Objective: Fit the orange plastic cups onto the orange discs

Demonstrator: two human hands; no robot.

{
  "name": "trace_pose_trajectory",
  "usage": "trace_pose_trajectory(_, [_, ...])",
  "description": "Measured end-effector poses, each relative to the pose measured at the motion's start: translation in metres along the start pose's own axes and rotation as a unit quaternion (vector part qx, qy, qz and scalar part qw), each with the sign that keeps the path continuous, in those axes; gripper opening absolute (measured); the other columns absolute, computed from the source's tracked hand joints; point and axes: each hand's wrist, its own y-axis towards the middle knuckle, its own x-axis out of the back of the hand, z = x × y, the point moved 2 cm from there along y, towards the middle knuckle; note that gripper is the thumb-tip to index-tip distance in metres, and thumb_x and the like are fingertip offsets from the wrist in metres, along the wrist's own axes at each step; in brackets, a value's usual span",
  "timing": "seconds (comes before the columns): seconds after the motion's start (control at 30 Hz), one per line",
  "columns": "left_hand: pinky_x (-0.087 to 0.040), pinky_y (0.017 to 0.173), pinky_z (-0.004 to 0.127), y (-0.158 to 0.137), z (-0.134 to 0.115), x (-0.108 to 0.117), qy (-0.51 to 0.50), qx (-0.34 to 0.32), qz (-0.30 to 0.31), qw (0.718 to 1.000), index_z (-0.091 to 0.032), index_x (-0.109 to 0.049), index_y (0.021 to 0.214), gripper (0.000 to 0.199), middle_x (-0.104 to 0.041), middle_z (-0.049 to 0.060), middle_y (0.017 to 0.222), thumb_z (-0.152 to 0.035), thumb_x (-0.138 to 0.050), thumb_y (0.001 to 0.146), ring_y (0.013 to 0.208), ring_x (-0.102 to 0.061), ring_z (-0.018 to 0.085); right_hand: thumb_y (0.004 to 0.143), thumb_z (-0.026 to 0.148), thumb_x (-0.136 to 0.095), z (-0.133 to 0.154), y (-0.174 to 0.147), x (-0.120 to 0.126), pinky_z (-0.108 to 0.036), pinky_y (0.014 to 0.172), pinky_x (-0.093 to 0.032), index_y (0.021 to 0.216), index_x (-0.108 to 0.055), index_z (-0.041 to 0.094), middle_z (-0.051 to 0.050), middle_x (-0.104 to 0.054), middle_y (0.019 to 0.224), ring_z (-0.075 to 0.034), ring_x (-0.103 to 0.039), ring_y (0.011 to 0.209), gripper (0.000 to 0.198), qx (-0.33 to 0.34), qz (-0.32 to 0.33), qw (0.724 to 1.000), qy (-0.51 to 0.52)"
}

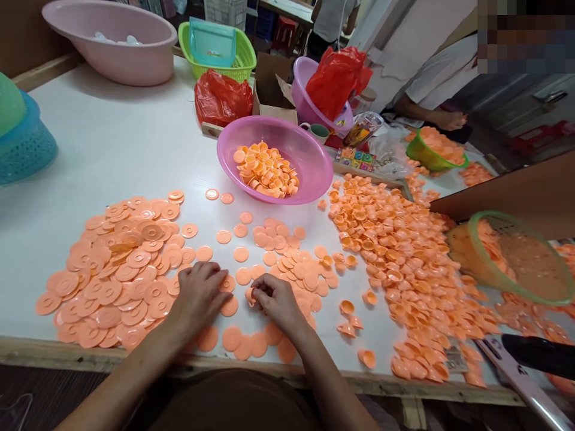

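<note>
My right hand pinches a small orange toy cup between thumb and fingers, just above the table. Palm down, my left hand rests over flat orange discs with its fingers apart; its fingertips are beside a disc. To its left spreads a large heap of orange discs with ring marks, like little saucers. Plain-backed discs lie beyond and around my right hand. Farther right is a big pile of orange cups, with a few loose cups nearer me.
A pink-purple basin holding orange pieces stands beyond my hands. Behind it are a red plastic bag, a cardboard box and baskets. A tilted basket lies at right, near a black-handled tool. Another person sits at far right.
</note>
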Motion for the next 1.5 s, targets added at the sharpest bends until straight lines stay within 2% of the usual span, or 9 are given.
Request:
trace_pose_trajectory(0.4, [-0.034,0.08,0.04,-0.004,-0.002,-0.005,-0.011,-0.009,0.011,1.0,-0.022,-0.066,0.113,0.027,-0.065,0.008,0.106,-0.024,-0.064,0.087,0.098,-0.056,0.024,0.073,0.019,-0.056,0.007,0.013,-0.021,-0.023,0.047,-0.038,0.064,-0.054,0.022,0.005,-0.055,0.049,-0.013,-0.051,0.047,0.009,0.002,-0.052,0.994,-0.094])
trace_pose_trajectory(0.53, [-0.034,0.077,0.039,-0.007,0.002,-0.004,-0.015,-0.03,0.014,0.999,-0.021,-0.069,0.092,0.012,-0.065,0.006,0.094,-0.022,-0.058,0.091,0.088,-0.055,0.021,0.074,0.02,-0.055,0.008,0.013,-0.024,-0.024,0.048,-0.038,0.064,-0.053,0.023,0.005,-0.054,0.049,-0.014,-0.05,0.048,0.01,0.0,-0.054,0.993,-0.101])
trace_pose_trajectory(0.7, [-0.034,0.07,0.037,-0.002,0.001,0.0,-0.008,-0.051,0.031,0.998,-0.017,-0.068,0.074,0.028,-0.063,0.007,0.08,-0.02,-0.049,0.095,0.079,-0.051,0.022,0.075,0.017,-0.051,0.019,0.013,-0.034,-0.025,0.052,-0.035,0.063,-0.048,0.023,0.002,-0.056,0.057,-0.013,-0.048,0.053,0.014,0.057,-0.06,0.979,-0.188])
trace_pose_trajectory(0.87, [-0.039,0.068,0.029,0.007,0.0,0.006,-0.216,0.083,0.074,0.97,-0.02,-0.072,0.088,0.022,-0.067,0.003,0.08,-0.024,-0.051,0.091,0.075,-0.058,0.017,0.077,0.015,-0.049,0.024,0.011,-0.037,-0.025,0.053,-0.031,0.064,-0.045,0.023,0.003,-0.055,0.059,-0.013,-0.047,0.054,0.016,0.078,-0.044,0.97,-0.226])
trace_pose_trajectory(0.97, [-0.035,0.059,0.027,0.013,-0.004,0.002,-0.249,0.178,0.097,0.947,-0.019,-0.067,0.072,0.016,-0.063,0.0,0.065,-0.025,-0.056,0.083,0.063,-0.055,0.015,0.079,0.015,-0.048,0.024,0.011,-0.036,-0.025,0.054,-0.031,0.066,-0.045,0.023,0.002,-0.057,0.061,-0.014,-0.048,0.056,0.016,0.078,-0.043,0.971,-0.223])
trace_pose_trajectory(1.13, [-0.029,0.055,0.026,0.013,-0.008,-0.008,-0.24,0.206,0.095,0.944,-0.019,-0.053,0.058,0.026,-0.053,-0.002,0.055,-0.027,-0.053,0.083,0.056,-0.047,0.013,0.08,0.014,-0.048,0.019,0.011,-0.041,-0.025,0.055,-0.032,0.066,-0.042,0.023,0.002,-0.054,0.06,-0.014,-0.047,0.056,0.018,0.086,-0.049,0.97,-0.222])
trace_pose_trajectory(1.3, [-0.034,0.057,0.025,0.008,-0.008,-0.01,-0.253,0.205,0.088,0.941,-0.019,-0.06,0.065,0.021,-0.063,0.0,0.062,-0.029,-0.053,0.082,0.061,-0.054,0.014,0.084,0.017,-0.047,0.019,0.009,-0.049,-0.026,0.055,-0.036,0.067,-0.046,0.023,0.001,-0.057,0.062,-0.014,-0.049,0.057,0.018,0.094,-0.068,0.976,-0.183])
trace_pose_trajectory(1.43, [-0.039,0.054,0.025,0.015,-0.005,0.007,-0.278,0.211,0.081,0.933,-0.019,-0.066,0.068,0.018,-0.065,0.0,0.057,-0.027,-0.053,0.077,0.055,-0.058,0.015,0.086,0.025,-0.051,0.024,0.001,-0.017,-0.027,0.056,-0.044,0.073,-0.063,0.022,-0.003,-0.067,0.068,-0.016,-0.057,0.058,0.018,0.09,-0.007,0.991,-0.097])
trace_pose_trajectory(1.5, [-0.042,0.051,0.024,0.032,-0.005,0.029,-0.304,0.228,0.059,0.923,-0.018,-0.067,0.07,0.018,-0.062,-0.001,0.053,-0.028,-0.054,0.077,0.05,-0.058,0.014,0.086,0.036,-0.054,0.017,-0.012,0.027,-0.03,0.057,-0.048,0.084,-0.07,0.021,-0.006,-0.072,0.079,-0.018,-0.06,0.061,0.022,0.069,-0.08,0.991,-0.079])
